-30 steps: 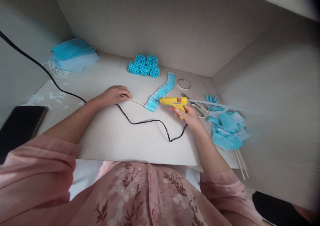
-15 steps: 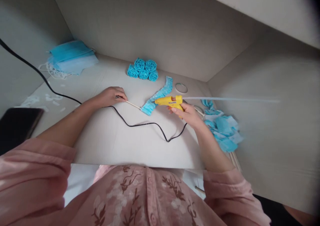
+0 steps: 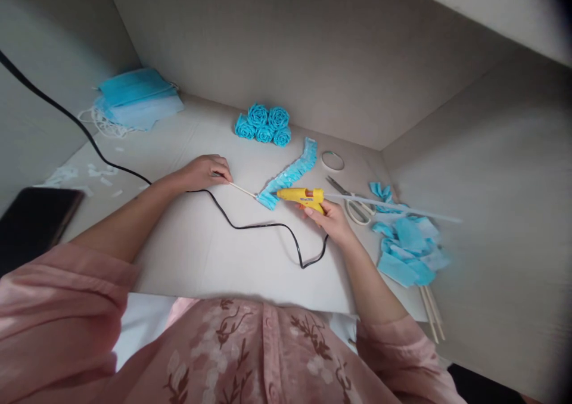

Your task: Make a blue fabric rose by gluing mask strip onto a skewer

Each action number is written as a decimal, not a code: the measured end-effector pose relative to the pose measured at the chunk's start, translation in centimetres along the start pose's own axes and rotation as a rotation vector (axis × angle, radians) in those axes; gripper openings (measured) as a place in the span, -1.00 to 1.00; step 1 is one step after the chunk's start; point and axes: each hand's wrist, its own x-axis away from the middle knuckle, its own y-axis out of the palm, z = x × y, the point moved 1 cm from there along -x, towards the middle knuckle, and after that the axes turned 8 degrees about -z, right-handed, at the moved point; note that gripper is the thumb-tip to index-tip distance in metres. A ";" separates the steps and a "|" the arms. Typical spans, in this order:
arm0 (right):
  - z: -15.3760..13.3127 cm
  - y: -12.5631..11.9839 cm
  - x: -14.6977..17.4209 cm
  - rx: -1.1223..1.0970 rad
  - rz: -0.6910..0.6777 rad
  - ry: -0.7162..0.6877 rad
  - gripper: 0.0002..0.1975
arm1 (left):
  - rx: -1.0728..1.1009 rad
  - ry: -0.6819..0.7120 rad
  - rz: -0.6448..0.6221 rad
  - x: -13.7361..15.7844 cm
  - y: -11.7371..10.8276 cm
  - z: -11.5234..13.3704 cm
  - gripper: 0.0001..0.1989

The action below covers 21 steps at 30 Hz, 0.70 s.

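My left hand [image 3: 210, 173] pinches one end of a thin wooden stick [image 3: 243, 189]. The stick's other end touches the near end of a gathered blue fabric strip [image 3: 290, 174] lying on the table. In my right hand [image 3: 328, 218] is a yellow glue gun [image 3: 304, 198], its nozzle pointing left at the strip near the stick's tip. A long clear glue stick [image 3: 393, 204] juts out of the gun's back. Whether the nozzle touches the strip I cannot tell. Behind the strip stand several rolled blue fabric roses [image 3: 263, 125].
Scissors [image 3: 353, 201] and a ring-shaped roll [image 3: 333, 161] lie right of the strip. Blue scraps [image 3: 409, 243] and wooden sticks [image 3: 431, 311] are farther right. Face masks [image 3: 138, 97], white bits [image 3: 96, 171] and a phone [image 3: 38, 225] are left. A black cord [image 3: 250, 226] crosses the table.
The glue gun has tilted, so its glue stick now slopes down to the right. My left hand still holds the stick at the strip. The whole view has shifted slightly, showing more of the scissors.
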 end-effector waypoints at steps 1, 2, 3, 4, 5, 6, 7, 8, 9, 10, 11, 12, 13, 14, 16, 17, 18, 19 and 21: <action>0.0 0.1 0.0 -0.009 -0.002 0.002 -0.46 | 0.000 0.001 -0.001 0.0 0.0 0.0 -0.64; 0.0 0.1 0.1 -0.020 -0.005 0.004 -0.46 | -0.001 0.003 -0.003 0.0 0.0 0.0 -0.64; 0.1 0.2 0.1 -0.031 -0.006 0.005 -0.47 | -0.002 0.005 -0.005 0.0 0.0 0.0 -0.63; 0.1 0.2 0.2 -0.041 -0.007 0.003 -0.47 | -0.003 0.005 -0.007 -0.1 0.0 -0.1 -0.63; 0.1 0.2 0.2 -0.049 -0.011 0.001 -0.48 | -0.005 0.003 -0.010 -0.1 0.0 -0.1 -0.63; 0.1 0.2 0.2 -0.054 -0.013 -0.004 -0.48 | -0.007 -0.001 -0.011 -0.1 0.0 -0.1 -0.63; 0.1 0.2 0.2 -0.054 -0.015 -0.011 -0.49 | -0.009 -0.005 -0.011 -0.1 0.0 -0.1 -0.63; 0.1 0.2 0.2 -0.049 -0.016 -0.018 -0.48 | -0.010 -0.009 -0.011 -0.1 0.0 -0.1 -0.63; 0.1 0.2 0.1 -0.041 -0.018 -0.025 -0.48 | -0.011 -0.011 -0.010 -0.1 0.0 -0.1 -0.63; 0.1 0.2 0.1 -0.028 -0.021 -0.031 -0.48 | -0.011 -0.010 -0.010 -0.1 0.0 -0.1 -0.63; 0.1 0.3 0.0 -0.010 -0.025 -0.034 -0.47 | -0.010 -0.007 -0.010 -0.1 0.0 -0.1 -0.62; 0.1 0.4 0.0 0.011 -0.030 -0.035 -0.47 | -0.010 -0.004 -0.009 -0.1 0.0 -0.1 -0.62; 0.1 0.4 0.0 0.038 -0.034 -0.033 -0.48 | -0.010 -0.001 -0.009 -0.1 0.0 -0.2 -0.62; 0.1 0.4 0.0 0.068 -0.036 -0.032 -0.49 | -0.010 0.001 -0.007 -0.1 0.0 -0.2 -0.62; 0.1 0.4 0.0 0.136 -0.032 -0.026 -0.51 | -0.012 0.002 -0.003 -0.1 0.1 -0.3 -0.62; 0.0 0.2 0.1 0.164 -0.025 -0.023 -0.53 | -0.013 0.002 -0.002 -0.1 0.1 -0.3 -0.63; 0.0 0.0 0.2 0.180 -0.017 -0.019 -0.54 | -0.012 0.001 -0.002 -0.1 0.1 -0.3 -0.63; -0.1 -0.2 0.3 0.182 -0.007 -0.017 -0.54 | -0.012 0.000 -0.005 -0.1 0.0 -0.3 -0.64; -0.3 -0.6 0.5 0.145 0.014 -0.016 -0.53 | -0.015 -0.005 -0.013 -0.1 0.0 -0.4 -0.67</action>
